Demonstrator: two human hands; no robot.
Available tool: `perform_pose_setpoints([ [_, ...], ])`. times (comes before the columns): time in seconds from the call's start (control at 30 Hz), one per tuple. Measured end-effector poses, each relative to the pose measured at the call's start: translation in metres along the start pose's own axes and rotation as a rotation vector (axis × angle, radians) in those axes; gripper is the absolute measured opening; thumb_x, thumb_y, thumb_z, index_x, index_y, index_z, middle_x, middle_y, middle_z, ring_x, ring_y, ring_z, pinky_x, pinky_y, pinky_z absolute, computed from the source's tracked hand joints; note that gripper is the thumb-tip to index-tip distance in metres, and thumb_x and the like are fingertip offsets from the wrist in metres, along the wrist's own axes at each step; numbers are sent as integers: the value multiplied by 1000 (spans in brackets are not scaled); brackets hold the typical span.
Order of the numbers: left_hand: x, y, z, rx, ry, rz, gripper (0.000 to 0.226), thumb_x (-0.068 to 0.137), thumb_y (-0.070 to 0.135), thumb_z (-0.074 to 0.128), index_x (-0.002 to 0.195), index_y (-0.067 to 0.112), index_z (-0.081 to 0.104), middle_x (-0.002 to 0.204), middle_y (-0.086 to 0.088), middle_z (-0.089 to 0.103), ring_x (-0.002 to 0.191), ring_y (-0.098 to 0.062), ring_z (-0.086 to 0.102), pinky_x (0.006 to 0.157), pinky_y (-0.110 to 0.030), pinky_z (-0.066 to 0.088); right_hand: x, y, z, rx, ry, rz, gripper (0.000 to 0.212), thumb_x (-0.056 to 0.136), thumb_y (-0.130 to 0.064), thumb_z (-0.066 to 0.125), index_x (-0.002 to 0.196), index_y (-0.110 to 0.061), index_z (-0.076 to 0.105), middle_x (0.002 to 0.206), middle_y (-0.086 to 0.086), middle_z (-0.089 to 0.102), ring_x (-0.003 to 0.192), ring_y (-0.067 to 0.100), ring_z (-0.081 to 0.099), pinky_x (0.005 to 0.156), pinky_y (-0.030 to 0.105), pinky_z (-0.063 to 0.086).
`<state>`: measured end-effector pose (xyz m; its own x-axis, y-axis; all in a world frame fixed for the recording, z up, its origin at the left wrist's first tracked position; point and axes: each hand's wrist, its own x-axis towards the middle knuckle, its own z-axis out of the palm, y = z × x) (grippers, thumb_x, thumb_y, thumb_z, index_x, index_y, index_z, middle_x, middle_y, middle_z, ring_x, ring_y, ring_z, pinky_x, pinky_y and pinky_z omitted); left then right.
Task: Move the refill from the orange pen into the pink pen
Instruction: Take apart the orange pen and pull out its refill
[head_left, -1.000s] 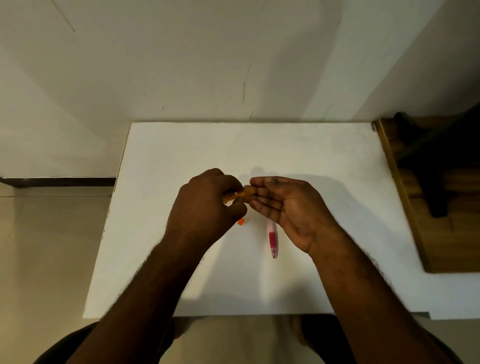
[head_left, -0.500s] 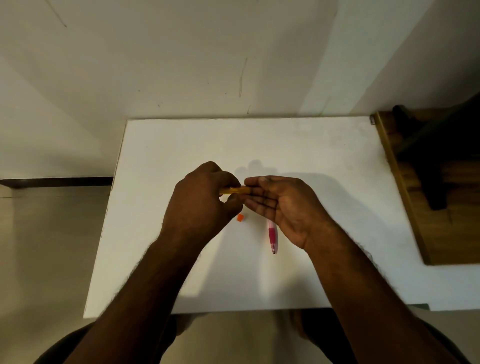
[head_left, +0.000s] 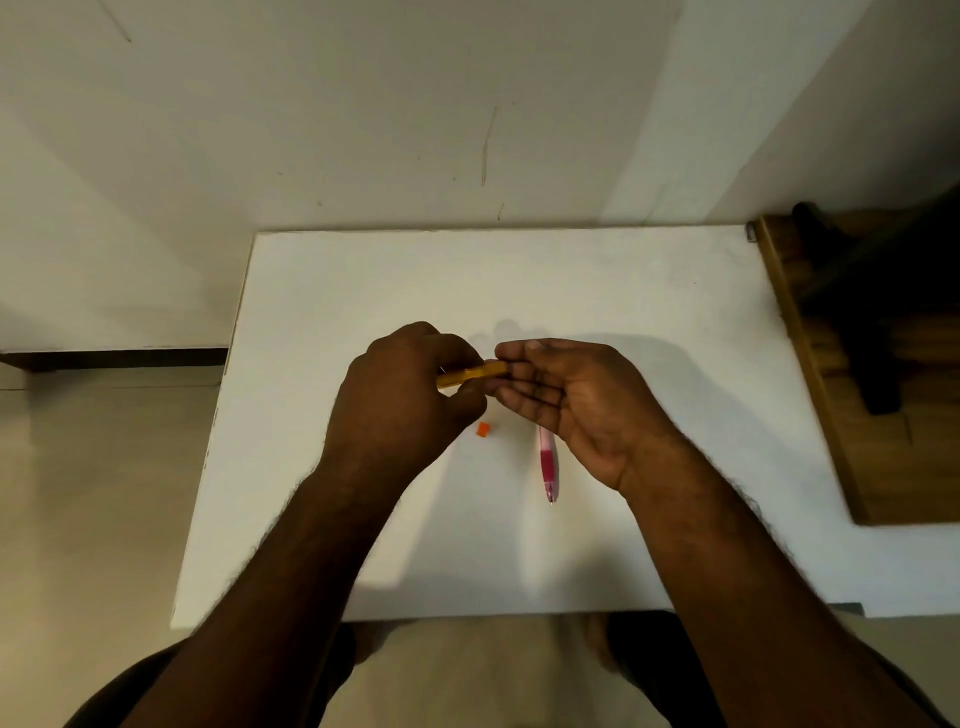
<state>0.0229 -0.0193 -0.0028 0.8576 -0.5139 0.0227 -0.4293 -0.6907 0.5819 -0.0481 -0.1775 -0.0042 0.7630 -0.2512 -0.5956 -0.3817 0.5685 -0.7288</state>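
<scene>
Above the middle of the white table (head_left: 623, 291), both hands meet on the orange pen (head_left: 470, 375). My left hand (head_left: 405, 400) is closed around its left part, so only a short orange length shows. My right hand (head_left: 571, 400), palm up, pinches the pen's right end with fingertips. The pink pen (head_left: 547, 462) lies on the table under my right hand, tip pointing toward me, its upper end hidden by the palm. A small orange piece (head_left: 483, 429) rests on the table between the hands. No refill is visible.
A wooden piece of furniture (head_left: 852, 415) with a dark object on it stands against the table's right edge. The wall rises just behind the table. Floor lies to the left, and my knees show below the near edge.
Both hands kept hold of the orange pen and shifted slightly; a little more of its orange barrel shows between them now. The pink pen and the small orange piece have stayed put.
</scene>
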Motion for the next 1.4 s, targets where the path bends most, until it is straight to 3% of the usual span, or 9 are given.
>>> perform_pose_setpoints([
  [0.13,0,0,0,-26,10,-13,16,77,25,75,93,29,77,83,9,66,76,-14,62,65,-28,46,3,-3,-2,-74,46,-11,19,103,-11,55,109,-2,71,102,19,79,91,31,79,78,31,64],
  [0.3,0,1,-1,-54,29,-37,17,77,24,76,93,31,78,84,11,67,77,-10,62,66,-26,45,5,-3,-4,-240,158,-83,5,94,-9,70,96,-11,73,97,15,80,84,27,80,81,34,64],
  [0.67,0,3,-3,-77,36,-43,18,77,23,77,93,30,78,85,11,68,78,-11,62,68,-26,46,6,0,-3,-332,163,-162,11,89,-10,76,99,-12,71,93,14,79,79,24,80,77,32,64],
  [0.9,-1,4,-3,-73,20,-58,18,77,24,77,94,30,78,87,11,69,80,-12,63,70,-28,49,8,2,-3,-371,190,-220,13,88,-9,78,94,-15,69,87,10,79,72,21,79,66,25,63],
  [1.4,0,6,-4,-181,22,-114,18,76,23,75,92,33,78,85,10,71,83,-14,67,78,-40,57,9,3,-4,-555,274,-510,19,87,-11,78,94,-21,63,82,0,78,69,15,78,73,37,65],
])
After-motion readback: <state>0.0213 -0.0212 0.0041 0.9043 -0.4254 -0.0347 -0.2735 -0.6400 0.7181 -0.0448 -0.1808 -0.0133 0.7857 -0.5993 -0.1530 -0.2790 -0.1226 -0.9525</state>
